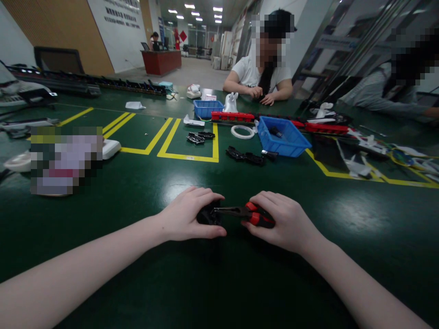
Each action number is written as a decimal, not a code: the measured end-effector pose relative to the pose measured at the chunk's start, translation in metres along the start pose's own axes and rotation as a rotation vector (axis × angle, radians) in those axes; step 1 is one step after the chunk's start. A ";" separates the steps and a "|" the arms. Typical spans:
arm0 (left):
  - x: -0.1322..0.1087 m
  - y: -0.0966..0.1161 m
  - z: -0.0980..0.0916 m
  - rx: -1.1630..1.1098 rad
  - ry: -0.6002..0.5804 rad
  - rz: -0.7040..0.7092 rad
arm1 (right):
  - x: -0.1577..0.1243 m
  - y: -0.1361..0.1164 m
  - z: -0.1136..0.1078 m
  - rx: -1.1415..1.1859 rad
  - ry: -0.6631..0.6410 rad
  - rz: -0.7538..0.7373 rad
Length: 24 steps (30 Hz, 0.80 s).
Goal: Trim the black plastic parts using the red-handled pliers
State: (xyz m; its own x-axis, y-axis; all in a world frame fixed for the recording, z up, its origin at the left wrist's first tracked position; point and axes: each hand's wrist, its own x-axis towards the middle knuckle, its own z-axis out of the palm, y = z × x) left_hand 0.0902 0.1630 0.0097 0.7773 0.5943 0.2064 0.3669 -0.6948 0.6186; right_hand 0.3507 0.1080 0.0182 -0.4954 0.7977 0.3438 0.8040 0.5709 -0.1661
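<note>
Two hands share this work, so take the left side first: hold the black part [206,214] firmly in your left hand [185,214], nearer to you than the larger blue bin [290,148] and to that bin's left. Your fingers [206,195] curve over its far side and your thumb [212,232] lies along its near side, a narrow grip; leave both clear of the metal nose, and brace your wrist so that the part cannot twist. Next come the pliers [240,211], between your palms and also on your side of the bin: level the nose, and let a small, steady squeeze do the work, since a hard tug could slip or crack an edge. Rightmost, straight in front of the bin, your right hand [286,221] is wrapped round the red and black handles [254,218]; a hold well back should give better control. Whether the nose has bitten on the part or merely touches it cannot be told from this view. As for looks, the part is small and dark, partly covered by your left hand, its finer shape lost against the green tabletop [171,292]
</note>
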 end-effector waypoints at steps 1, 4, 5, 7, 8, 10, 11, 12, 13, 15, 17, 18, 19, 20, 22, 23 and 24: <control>0.000 0.000 0.000 0.003 -0.001 0.002 | 0.000 0.000 0.001 0.012 -0.018 0.016; 0.000 0.000 0.000 0.016 0.004 -0.006 | 0.000 0.000 0.004 0.035 -0.059 0.051; 0.000 0.001 0.000 0.020 0.010 -0.015 | 0.000 -0.001 0.005 0.042 -0.069 0.061; 0.000 0.002 0.000 0.023 0.028 -0.036 | 0.000 -0.002 0.007 0.061 -0.084 0.077; 0.000 0.003 0.000 0.023 0.035 -0.045 | 0.000 -0.002 0.008 0.072 -0.092 0.086; -0.001 0.004 0.001 0.020 0.041 -0.054 | 0.000 -0.003 0.009 0.097 -0.113 0.105; -0.001 0.004 0.001 0.017 0.039 -0.056 | 0.000 -0.004 0.010 0.110 -0.124 0.116; -0.001 0.004 0.001 0.014 0.037 -0.056 | -0.001 -0.005 0.010 0.123 -0.138 0.128; -0.001 0.004 0.001 0.010 0.033 -0.054 | -0.001 -0.005 0.010 0.134 -0.149 0.140; -0.001 0.003 0.001 -0.003 0.022 -0.047 | 0.000 -0.006 0.009 0.151 -0.163 0.159; -0.001 0.002 0.000 -0.016 0.012 -0.042 | 0.000 -0.006 0.008 0.162 -0.170 0.167; -0.001 0.001 0.000 -0.023 0.006 -0.041 | 0.000 -0.007 0.008 0.166 -0.170 0.167; -0.001 0.001 -0.001 -0.031 -0.001 -0.041 | 0.000 -0.007 0.007 0.168 -0.172 0.165; -0.001 0.001 -0.001 -0.038 -0.009 -0.041 | 0.000 -0.008 0.007 0.169 -0.173 0.162; -0.001 0.000 -0.002 -0.051 -0.029 -0.034 | 0.000 -0.009 0.006 0.165 -0.175 0.154; -0.001 0.001 -0.003 -0.057 -0.038 -0.031 | 0.000 -0.009 0.006 0.160 -0.176 0.150; 0.000 0.001 -0.003 -0.061 -0.043 -0.028 | 0.000 -0.010 0.005 0.154 -0.175 0.146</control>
State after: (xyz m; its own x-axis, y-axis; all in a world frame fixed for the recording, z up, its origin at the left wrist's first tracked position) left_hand 0.0888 0.1633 0.0122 0.7886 0.5947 0.1563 0.3584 -0.6512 0.6690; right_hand 0.3411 0.1037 0.0148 -0.4375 0.8877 0.1434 0.8184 0.4592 -0.3454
